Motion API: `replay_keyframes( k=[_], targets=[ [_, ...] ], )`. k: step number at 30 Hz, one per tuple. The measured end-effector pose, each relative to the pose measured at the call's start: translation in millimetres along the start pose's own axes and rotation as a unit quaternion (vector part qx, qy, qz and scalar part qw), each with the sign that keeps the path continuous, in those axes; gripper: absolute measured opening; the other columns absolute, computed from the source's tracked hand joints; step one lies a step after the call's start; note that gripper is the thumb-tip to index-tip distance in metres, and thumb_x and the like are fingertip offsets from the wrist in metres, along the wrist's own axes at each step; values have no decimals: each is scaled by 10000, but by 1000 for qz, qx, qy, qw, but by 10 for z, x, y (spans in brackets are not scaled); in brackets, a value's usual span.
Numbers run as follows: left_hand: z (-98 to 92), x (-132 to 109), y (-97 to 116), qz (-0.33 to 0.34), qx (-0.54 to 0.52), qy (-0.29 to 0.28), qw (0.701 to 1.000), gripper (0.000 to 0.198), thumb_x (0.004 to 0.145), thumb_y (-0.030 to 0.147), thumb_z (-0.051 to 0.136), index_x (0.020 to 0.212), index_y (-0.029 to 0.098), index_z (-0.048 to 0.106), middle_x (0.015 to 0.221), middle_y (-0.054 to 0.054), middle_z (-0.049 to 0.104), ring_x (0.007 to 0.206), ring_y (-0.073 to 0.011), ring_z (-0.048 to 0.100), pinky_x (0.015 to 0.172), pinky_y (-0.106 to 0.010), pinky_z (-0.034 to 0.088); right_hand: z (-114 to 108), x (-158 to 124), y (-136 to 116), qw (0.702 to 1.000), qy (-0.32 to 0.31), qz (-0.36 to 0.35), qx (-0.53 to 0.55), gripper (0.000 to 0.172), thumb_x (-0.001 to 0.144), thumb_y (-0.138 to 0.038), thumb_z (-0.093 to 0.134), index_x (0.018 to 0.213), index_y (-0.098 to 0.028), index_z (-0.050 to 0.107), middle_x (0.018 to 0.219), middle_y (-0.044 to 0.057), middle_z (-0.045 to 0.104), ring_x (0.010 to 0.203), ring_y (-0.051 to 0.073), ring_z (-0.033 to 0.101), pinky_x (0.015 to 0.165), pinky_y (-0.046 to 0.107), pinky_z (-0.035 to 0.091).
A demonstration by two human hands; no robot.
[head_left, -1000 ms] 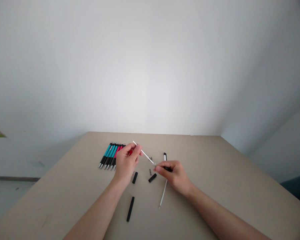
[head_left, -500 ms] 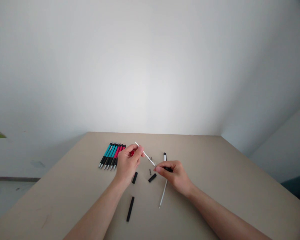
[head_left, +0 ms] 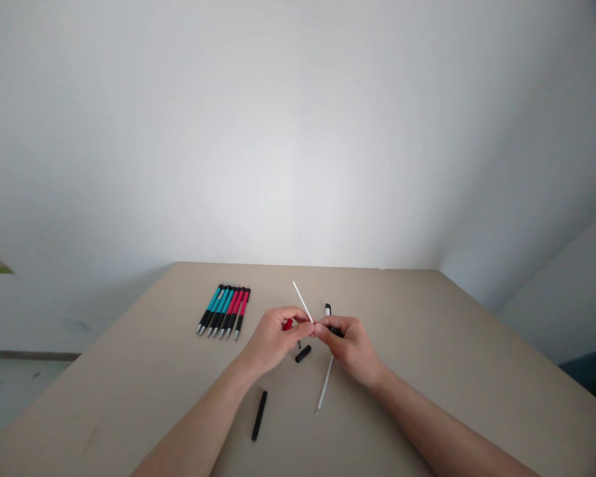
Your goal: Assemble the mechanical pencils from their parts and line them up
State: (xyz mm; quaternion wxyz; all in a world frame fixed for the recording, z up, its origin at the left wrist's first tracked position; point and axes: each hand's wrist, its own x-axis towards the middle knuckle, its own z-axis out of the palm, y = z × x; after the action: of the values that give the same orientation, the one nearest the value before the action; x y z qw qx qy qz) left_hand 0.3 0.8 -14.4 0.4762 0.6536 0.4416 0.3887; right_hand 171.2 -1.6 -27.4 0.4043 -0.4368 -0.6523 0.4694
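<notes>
A thin white pen refill points up and away from the fingertips of both hands, which meet at its lower end. My left hand is closed in a pinch there, with a red pen barrel partly showing among its fingers. Closed as well, my right hand pinches at the refill's tip, which the fingers hide. A black piece shows within the curl of the right fingers; its full shape is hidden. Just below the hands lies a short black tube.
Several teal and red pens lie in a row at the left. A longer black tube rests near the front. Under my right hand lies a white stick, and a black-and-white end shows behind it. A wall stands behind the table.
My left hand has moved right and slightly down to meet my right hand, sliding its pinch to the refill's lower end. The refill stands more upright. My right hand has barely moved.
</notes>
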Motion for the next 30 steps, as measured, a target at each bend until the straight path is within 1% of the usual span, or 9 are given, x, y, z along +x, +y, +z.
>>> replay_keyframes(
  k=[5,10,12,15,18,21,23,27,30],
  targets=[
    [3,-18,12,8,-22,5,1000,204,779,352,600,735,156,635,519,52,428,441,-63,273,421,-197,186,1,22,46,1000,-3,13,-3,456,754,-565,604,647,-122,612,471,-62,319,453,63,256,426,222,187],
    [3,-28,4,6,-62,-8,998,260,792,398,595,693,158,601,499,56,389,422,-60,253,405,-198,155,20,27,29,1000,-16,3,-9,485,754,-590,593,657,-117,637,464,-61,317,441,63,261,421,222,199],
    [2,-18,-9,6,-71,6,997,286,797,412,594,670,156,573,479,67,338,421,-58,246,402,-193,151,17,34,30,999,-5,-8,-35,511,789,-593,542,661,-112,658,454,-52,340,437,70,295,425,223,223],
    [-3,4,-14,6,-122,42,992,305,821,432,566,687,162,517,495,74,345,411,-48,254,394,-180,164,-10,60,50,989,40,-34,-139,427,844,-489,512,747,-123,710,531,-5,543,499,107,462,494,226,338],
    [-21,12,22,2,-195,55,979,292,826,435,561,732,173,471,624,45,485,396,-26,266,379,-170,173,-32,94,78,954,48,-26,-295,267,836,-339,554,970,-183,725,777,50,716,665,169,625,664,262,440],
    [-48,-1,77,-5,-261,38,965,264,827,424,571,791,188,458,720,27,532,406,-18,286,387,-161,199,-18,120,93,917,27,16,-397,272,822,-315,578,1037,-215,712,902,92,737,815,226,676,761,302,464],
    [-64,-16,109,-18,-311,17,950,262,812,404,603,799,194,447,743,28,524,433,-19,307,407,-157,219,2,132,90,904,16,29,-426,262,826,-318,578,1029,-222,714,924,102,736,862,240,678,777,307,466],
    [-77,-48,156,-31,-384,-38,922,263,787,343,647,766,181,440,808,5,528,519,-39,390,497,-187,322,20,152,62,895,14,33,-445,202,839,-288,559,922,-223,732,878,90,738,841,229,681,753,287,459],
    [-73,-61,172,-31,-410,-68,909,233,803,322,625,772,177,445,842,-25,555,559,-63,436,545,-218,352,13,147,33,895,21,29,-444,204,844,-257,532,884,-215,728,855,83,737,814,217,680,723,270,451]
  ],
)
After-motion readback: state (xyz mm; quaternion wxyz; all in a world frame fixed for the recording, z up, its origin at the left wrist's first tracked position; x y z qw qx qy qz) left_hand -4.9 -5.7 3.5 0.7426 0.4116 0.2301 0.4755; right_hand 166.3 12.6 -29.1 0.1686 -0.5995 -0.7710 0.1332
